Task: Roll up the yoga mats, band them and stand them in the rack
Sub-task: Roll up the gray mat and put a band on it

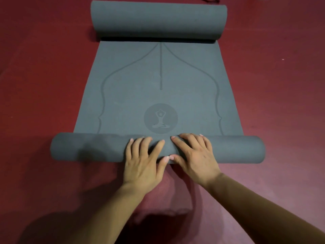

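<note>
The grey yoga mat [158,81] lies on the red floor [44,85] beyond its near roll [88,149], on whose middle the left hand [142,162] and right hand [195,155] press, fingers spread flat.

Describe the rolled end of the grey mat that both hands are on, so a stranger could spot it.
A grey yoga mat lies on the dark red floor, curled at both ends. The near roll lies beside the round seated-figure emblem. Unlike the fatter far roll, it has the left hand and right hand resting on it.
</note>
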